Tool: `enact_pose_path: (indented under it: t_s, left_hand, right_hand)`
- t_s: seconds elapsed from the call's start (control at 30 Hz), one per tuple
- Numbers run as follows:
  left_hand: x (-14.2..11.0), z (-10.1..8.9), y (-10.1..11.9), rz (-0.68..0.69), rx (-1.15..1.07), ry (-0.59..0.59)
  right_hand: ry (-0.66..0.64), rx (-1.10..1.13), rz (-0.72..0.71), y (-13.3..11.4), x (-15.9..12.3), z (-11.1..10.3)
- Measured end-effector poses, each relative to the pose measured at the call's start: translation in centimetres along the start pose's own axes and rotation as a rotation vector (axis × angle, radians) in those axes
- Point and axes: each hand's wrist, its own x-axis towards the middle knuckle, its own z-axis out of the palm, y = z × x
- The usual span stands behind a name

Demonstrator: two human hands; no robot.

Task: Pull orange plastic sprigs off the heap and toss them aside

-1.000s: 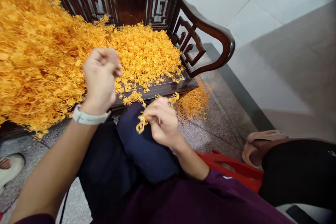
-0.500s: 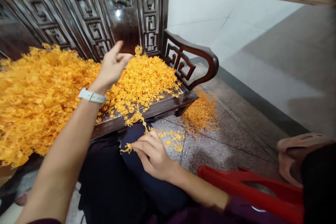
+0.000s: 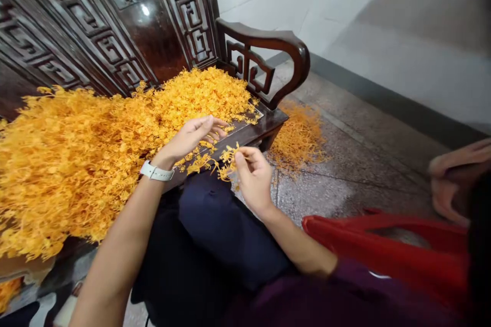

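Observation:
My right hand (image 3: pixel 253 178) pinches an orange plastic flower sprig (image 3: pixel 227 162) between thumb and fingers, above my knee and close to the bench edge. My left hand (image 3: pixel 196 134), with a pale watch band on the wrist, is held just left of it. Its fingers are stretched out and slightly apart, with nothing visible in them. Behind the left hand, a mound of loose orange blossom pieces (image 3: pixel 209 93) covers the right end of the wooden bench (image 3: pixel 251 136). A larger heap of branching orange sprigs (image 3: pixel 72 158) spreads over the bench to the left.
A pile of thin orange stems (image 3: pixel 299 138) lies on the stone floor beside the bench's carved armrest (image 3: pixel 299 56). Close by my right arm is a red plastic chair or stool (image 3: pixel 368 235). A pink item (image 3: pixel 456 179) shows at the right edge.
My left hand has come down from over the blossom mound toward my right hand. The right hand has risen toward the bench edge, still gripping a sprig. The view has shifted slightly.

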Motion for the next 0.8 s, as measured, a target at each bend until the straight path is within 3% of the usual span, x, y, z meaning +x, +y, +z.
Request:
enact_pose_path:
  t_s: [0.13,0.23,0.33,0.47,0.57,0.6,0.63,0.7,0.77,0.8]
  left_hand:
    - [-0.1,3.6,2.8,0.133,0.009,-0.021]
    - [-0.4,5.6,3.8,0.194,0.025,0.08]
    - [-0.3,6.4,3.9,0.251,0.015,0.206]
    - [1.1,5.1,3.0,0.284,-0.061,0.391]
    - [1.3,1.6,2.4,0.25,-0.226,0.643]
    - [0.9,0.2,2.4,0.235,-0.235,0.668]
    - [0.3,-1.1,2.5,0.215,-0.203,0.627]
    - [-1.3,-3.2,2.8,0.143,-0.058,0.35]
    - [-2.2,-4.4,2.8,0.05,0.058,0.024]
    - [-2.2,-4.8,2.5,0.029,0.067,-0.023]
  right_hand:
    - [0.033,0.014,-0.11,-1.9,2.9,-1.2]
    - [0.03,0.033,-0.185,-3.2,3.8,-1.9]
    - [-0.041,0.023,-0.171,-3.6,3.8,-2.2]
    - [-0.24,0.011,-0.215,-3.6,2.5,-2.2]
    - [-0.647,-0.018,-0.451,-4.1,0.4,-1.9]
    - [-0.817,-0.032,-0.508,-4.3,-0.4,-1.8]
    - [-0.962,-0.04,-0.534,-4.5,-1.1,-1.6]
    - [-1.125,-0.046,-0.504,-4.7,-2.3,-1.2]
    - [-1.166,-0.055,-0.474,-4.6,-2.9,-0.8]
    - [-1.169,-0.067,-0.47,-4.5,-3.0,-0.5]
